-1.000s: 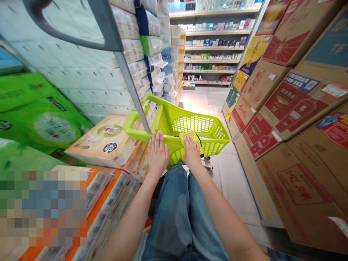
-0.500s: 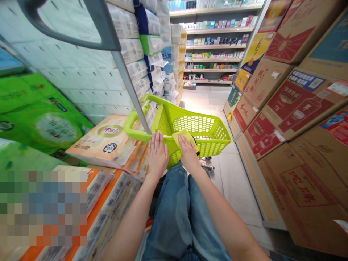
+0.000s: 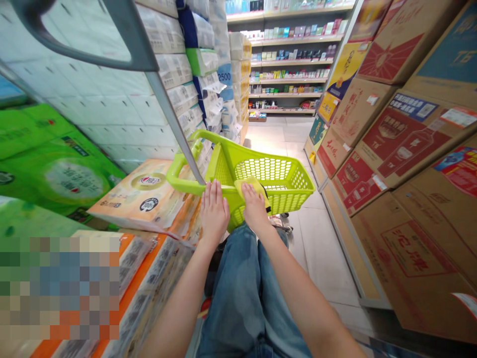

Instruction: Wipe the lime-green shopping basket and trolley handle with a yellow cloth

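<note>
A lime-green rolling shopping basket (image 3: 235,213) stands across my knees, its perforated side walls showing. My left hand (image 3: 215,211) lies flat on the near rim, fingers stretched out and side by side, beside the foot of the grey pull rod (image 3: 173,119). On the same rim, further right, my right hand (image 3: 255,206) presses a yellow cloth (image 3: 240,186) against the basket's edge. A dark strip shows along the cloth's right side. The cloth's underside is hidden.
Tissue packs (image 3: 137,191) are stacked close on the left. At upper left the rod's grey handle (image 3: 143,49) sticks up. Cardboard cartons (image 3: 413,248) line the right side. Ahead, a tiled aisle (image 3: 285,133) runs to shelves of small boxes (image 3: 286,62).
The view has shifted slightly, so everything sits a little further left. My right hand and the cloth have moved slightly left along the rim; my left hand stays on the rim.
</note>
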Available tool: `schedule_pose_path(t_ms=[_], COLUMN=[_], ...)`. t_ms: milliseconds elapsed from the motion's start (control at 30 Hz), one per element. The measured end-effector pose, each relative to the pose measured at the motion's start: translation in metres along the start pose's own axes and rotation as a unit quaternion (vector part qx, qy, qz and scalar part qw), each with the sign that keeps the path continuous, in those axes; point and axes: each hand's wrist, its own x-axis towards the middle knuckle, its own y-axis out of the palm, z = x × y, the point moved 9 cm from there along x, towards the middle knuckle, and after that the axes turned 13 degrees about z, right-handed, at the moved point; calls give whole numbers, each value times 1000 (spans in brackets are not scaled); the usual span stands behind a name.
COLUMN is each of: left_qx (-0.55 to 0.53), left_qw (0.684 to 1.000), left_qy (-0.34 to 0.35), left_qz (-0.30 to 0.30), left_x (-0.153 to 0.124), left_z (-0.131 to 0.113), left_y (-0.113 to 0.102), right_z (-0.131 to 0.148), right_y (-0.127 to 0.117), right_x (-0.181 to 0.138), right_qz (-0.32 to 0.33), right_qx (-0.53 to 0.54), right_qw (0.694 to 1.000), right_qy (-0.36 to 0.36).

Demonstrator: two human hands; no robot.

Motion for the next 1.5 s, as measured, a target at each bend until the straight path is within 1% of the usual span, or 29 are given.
schedule_pose_path(t_ms=[67,100,167,233,333,567,633,700,767,833,900,1000,1067,1133,1200,1267,1400,1500], left_qx=[2,3,6,12,14,2,0,-2,-2,-3,0,5,6,7,9,11,4,-4], left_qw=[1000,1000,1000,1000,1000,1000,1000,1000,1000,1000,1000,1000,1000,1000,1000,1000,1000,1000], left_qy=[-1,-2,-1,0,3,2,0,-1,-1,2,4,0,-3,-2,3,9,8,6], left_qz=[4,6,7,6,5,0,-2,-1,-2,-4,-4,5,11,8,1,-3,-8,-7], left_x=[0,1,1,1,1,0,0,0,0,0,0,0,1,0,0,0,0,0], left_z=[0,0,-1,-1,-1,-1,-1,0,0,1,1,1,2,2,1,-1,0,0], left_y=[-1,-1,-2,-2,0,0,0,0,0,0,0,0,0,0,-1,-1,0,1], right_z=[32,42,50,45,18,-73,-88,-94,-86,-64,-28,26,46,49,39,21,-27,-63], right_y=[3,3,3,4,5,-7,-11,-13,-11,-6,1,10,12,12,12,11,7,2], right_x=[5,6,5,2,-4,-19,-22,-23,-21,-15,-7,3,5,4,1,-3,-13,-21], right_qz=[9,7,-1,-8,-20,-55,-61,-65,-67,-64,-52,-33,-34,-38,-40,-44,-70,-90], right_qx=[9,13,14,5,-18,-50,-42,-25,-5,10,19,38,51,53,45,30,-2,-17], right_qw=[998,997,996,996,997,997,996,995,994,994,998,998,995,993,993,994,995,995], right_qy=[-56,-72,-85,-85,-72,21,42,66,87,83,41,-47,-81,-96,-102,-98,-67,-29])
